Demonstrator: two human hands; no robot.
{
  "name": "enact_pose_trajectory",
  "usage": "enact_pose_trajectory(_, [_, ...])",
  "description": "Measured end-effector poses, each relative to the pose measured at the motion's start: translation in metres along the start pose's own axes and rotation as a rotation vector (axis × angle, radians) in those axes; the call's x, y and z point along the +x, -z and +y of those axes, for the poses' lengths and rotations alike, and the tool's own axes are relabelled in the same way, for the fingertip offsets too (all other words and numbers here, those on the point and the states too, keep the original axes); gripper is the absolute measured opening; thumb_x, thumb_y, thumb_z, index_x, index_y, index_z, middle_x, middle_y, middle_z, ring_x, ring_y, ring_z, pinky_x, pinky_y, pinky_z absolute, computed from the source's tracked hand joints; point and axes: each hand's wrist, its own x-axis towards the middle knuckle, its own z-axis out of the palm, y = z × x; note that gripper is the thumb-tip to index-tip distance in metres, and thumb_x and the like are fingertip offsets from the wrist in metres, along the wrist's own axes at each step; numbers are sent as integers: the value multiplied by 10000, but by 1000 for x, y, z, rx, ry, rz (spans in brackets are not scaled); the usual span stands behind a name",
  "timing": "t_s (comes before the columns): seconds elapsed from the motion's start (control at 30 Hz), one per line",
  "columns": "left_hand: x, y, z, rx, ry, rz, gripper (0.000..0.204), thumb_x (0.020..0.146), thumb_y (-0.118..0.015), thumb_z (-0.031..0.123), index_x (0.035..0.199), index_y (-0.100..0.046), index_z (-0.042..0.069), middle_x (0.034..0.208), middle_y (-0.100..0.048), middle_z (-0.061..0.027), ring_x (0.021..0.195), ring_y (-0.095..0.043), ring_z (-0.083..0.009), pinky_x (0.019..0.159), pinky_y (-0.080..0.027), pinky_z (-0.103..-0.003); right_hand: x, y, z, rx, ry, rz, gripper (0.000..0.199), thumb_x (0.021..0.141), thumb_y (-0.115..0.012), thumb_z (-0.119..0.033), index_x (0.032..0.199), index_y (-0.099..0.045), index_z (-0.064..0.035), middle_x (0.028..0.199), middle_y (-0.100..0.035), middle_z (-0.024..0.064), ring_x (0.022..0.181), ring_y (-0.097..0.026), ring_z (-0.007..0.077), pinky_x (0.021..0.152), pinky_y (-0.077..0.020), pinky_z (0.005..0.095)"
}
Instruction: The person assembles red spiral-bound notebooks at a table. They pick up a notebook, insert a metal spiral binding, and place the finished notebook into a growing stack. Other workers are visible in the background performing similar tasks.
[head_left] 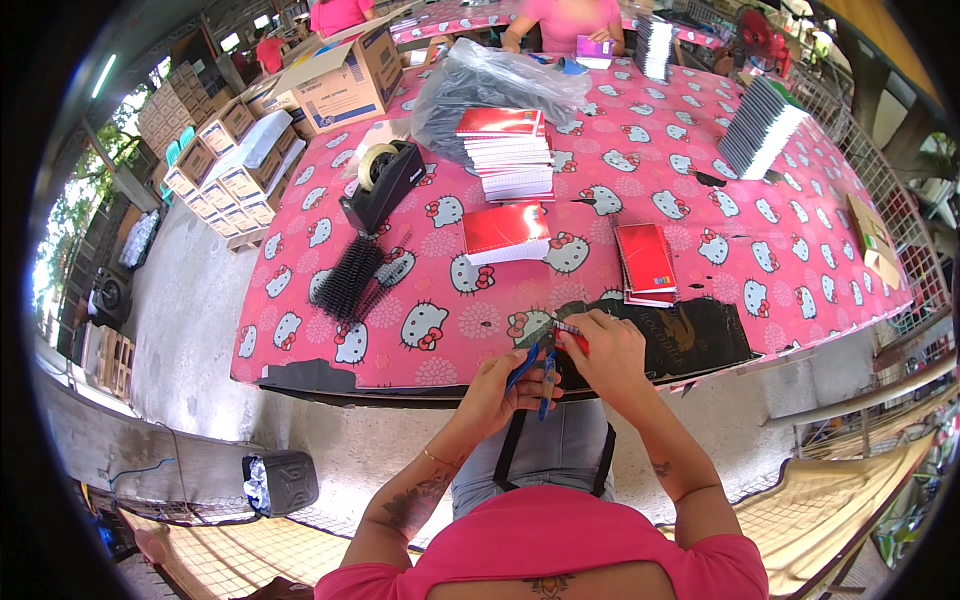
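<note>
Here we are at the front edge of the bench, and both hands are busy just above it, right of the front left corner. The left hand has its fingers curled around the blue-handled pliers, a grip that is closed on the handles, which splay in a narrow V. The right hand pinches the red notebook between thumb and fingers. We find that notebook under the right fingertips, mostly covered, with the head of the pliers right by its bound edge; whether metal touches binding, we can't tell.

On to materials: smooth, glossy pink sheeting with white cat faces covers the bench, and a black patch lies along the front edge. Toward the left edge we get springy black coils, bristling in a bundle, and behind them a hard black tape dispenser with a pale roll. Crinkled, see-through plastic makes up the bag toward the far edge, with dark contents showing through.

And the look of that notebook? We see only a bit of bright red cover. Its lookalikes show more: 1 tall stack and 1 shorter stack mid-bench, shiny red over white pages, plus 1 small pile behind the patch, slightly fanned, dark along the spine.
</note>
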Motion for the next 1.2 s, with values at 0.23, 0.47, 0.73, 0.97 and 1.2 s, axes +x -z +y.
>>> enact_pose_trajectory(0.23, [3,-3,-7,180,-86,100,396,1035,-454,261,1267,-571,-38,1026,-686,-208,800,-704,-286,728,-590,-387,2,0,0,46,-32,11,163,826,-727,-197,953,-664,-117,860,-654,36,749,-667,259,683,-512,380])
enact_pose_trajectory(0.47, [2,14,20,1189,-573,150,343,889,-696,176,1222,-695,96,1032,-634,-158,938,-620,-295,793,-503,-373,4,9,13,56,-51,34,148,837,-723,-180,943,-665,-95,868,-665,73,768,-671,296,680,-534,398])
enact_pose_trajectory(0.73, [60,50,57,1791,-1235,324,268,851,-692,136,1107,-684,57,1108,-654,-180,1044,-626,-394,919,-493,-490,70,33,169,225,-549,309,302,877,-731,-279,1009,-690,-11,876,-711,147,789,-691,299,719,-531,402])
enact_pose_trajectory(0.97, [117,57,106,1934,-1311,241,345,813,-663,64,1147,-631,-17,1099,-667,-162,1009,-656,-340,856,-538,-410,62,16,185,-114,-497,383,455,876,-733,-344,1185,-613,-32,1146,-614,190,1057,-612,370,887,-491,451])
enact_pose_trajectory(1.2, [63,-9,43,1868,-1292,19,359,797,-596,70,1150,-612,6,1015,-648,-152,927,-647,-307,843,-526,-423,-3,13,57,639,-94,145,534,765,-828,-92,1237,-593,-7,1165,-628,122,1127,-580,234,979,-438,360])
